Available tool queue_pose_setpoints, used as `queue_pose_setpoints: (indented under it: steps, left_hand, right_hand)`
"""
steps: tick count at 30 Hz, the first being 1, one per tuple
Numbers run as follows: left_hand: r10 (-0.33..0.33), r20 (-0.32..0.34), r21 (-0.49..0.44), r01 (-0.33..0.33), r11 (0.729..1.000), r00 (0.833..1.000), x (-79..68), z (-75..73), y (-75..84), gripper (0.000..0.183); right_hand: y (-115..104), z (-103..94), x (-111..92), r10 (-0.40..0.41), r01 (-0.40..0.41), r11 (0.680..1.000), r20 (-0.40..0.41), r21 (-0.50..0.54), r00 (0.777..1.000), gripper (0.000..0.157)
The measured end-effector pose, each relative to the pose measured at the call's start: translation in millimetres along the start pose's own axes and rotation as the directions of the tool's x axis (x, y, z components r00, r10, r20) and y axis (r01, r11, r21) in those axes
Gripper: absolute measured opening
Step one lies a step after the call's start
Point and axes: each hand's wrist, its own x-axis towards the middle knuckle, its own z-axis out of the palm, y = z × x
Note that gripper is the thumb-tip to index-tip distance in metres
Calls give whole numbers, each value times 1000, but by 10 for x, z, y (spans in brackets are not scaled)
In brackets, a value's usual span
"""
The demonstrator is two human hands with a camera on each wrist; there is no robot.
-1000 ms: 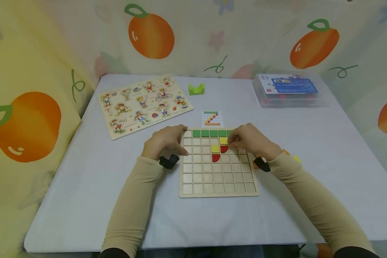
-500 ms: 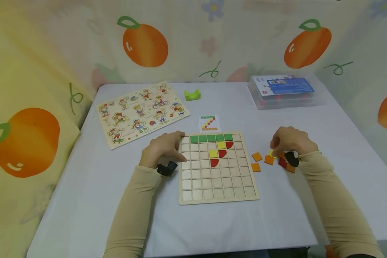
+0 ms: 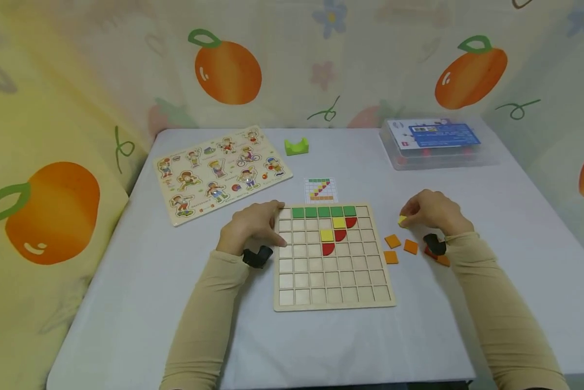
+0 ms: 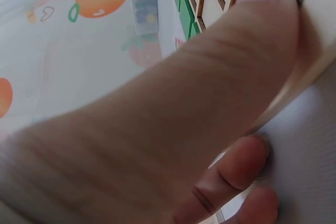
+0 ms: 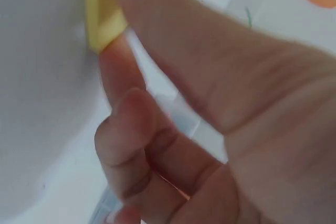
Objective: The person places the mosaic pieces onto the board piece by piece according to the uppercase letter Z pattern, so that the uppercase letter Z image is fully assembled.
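Note:
My left hand (image 3: 253, 226) rests at the left edge of a wooden grid board (image 3: 294, 282); its thumb lies on top and the other fingers lie along the side. In the left wrist view the thumb (image 4: 173, 98) covers part of the board. My right hand (image 3: 433, 211) pinches a yellow tile (image 3: 402, 220) between thumb and finger, right of the board. On the board sit a row of green tiles (image 3: 323, 212), two yellow tiles (image 3: 327, 235) and three red quarter-round tiles (image 3: 340, 235) in a diagonal.
Several orange tiles (image 3: 411, 246) and a red tile (image 3: 430, 252) lie right of the board. Behind it is a pattern card (image 3: 320, 190). Farther back are a picture puzzle board (image 3: 223, 173), a green block (image 3: 296, 147) and a clear plastic case (image 3: 435, 143).
A red quarter-round tile now lies uncovered at the diagonal's upper end. My right hand went from the board to the loose tiles, then lifted a yellow one. My left hand stayed.

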Motion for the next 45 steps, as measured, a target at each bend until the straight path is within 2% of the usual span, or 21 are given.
queue_pose_setpoints:
  steps: [7, 11, 15, 19, 23, 31, 35, 39, 42, 45]
  left_hand:
    - [-3, -27, 0, 3, 1000, 1000, -15, -14, -7, 97]
    - [-6, -13, -3, 6, 1000, 1000, -16, -9, 2, 98]
    - [-7, -11, 0, 7, 1000, 1000, -13, 18, 11, 98]
    - [-4, -13, 0, 4, 1000, 1000, 2, 43, 11, 98]
    - [-9, -15, -4, 8, 1000, 1000, 14, 38, 5, 99]
    - [-20, -14, -12, 20, 1000, 1000, 12, 20, -5, 101]
    - [-20, -22, -12, 20, 1000, 1000, 10, 24, -4, 100]
    - [-21, -27, -4, 20, 1000, 999, 15, 30, -6, 100]
    - [-22, -24, -5, 22, 1000, 999, 21, 30, -9, 100]
    - [-24, -22, -4, 23, 1000, 999, 15, 23, -11, 100]
  right_hand:
    - [-122, -28, 1, -22, 24, 999, -71, 32, 997, 26]
    - [-214, -38, -9, -69, 74, 996, -97, 41, 993, 21]
    - [-416, 12, -16, -146, 155, 986, -127, 57, 981, 20]
    - [-705, 107, 21, -272, 285, 955, -143, 81, 952, 17]
    - [-1006, 228, 69, -376, 386, 918, -106, 91, 920, 12]
    - [-1482, 514, 106, -505, 504, 862, 0, 44, 863, 13]
    - [-1587, 581, 79, -504, 504, 864, 42, 23, 862, 14]
    - [-1640, 614, 57, -474, 476, 879, 66, -8, 878, 15]
    - [-1662, 631, 39, -461, 464, 885, 56, -41, 885, 15]
    - [-1685, 667, 40, -474, 474, 873, 34, -117, 880, 13]
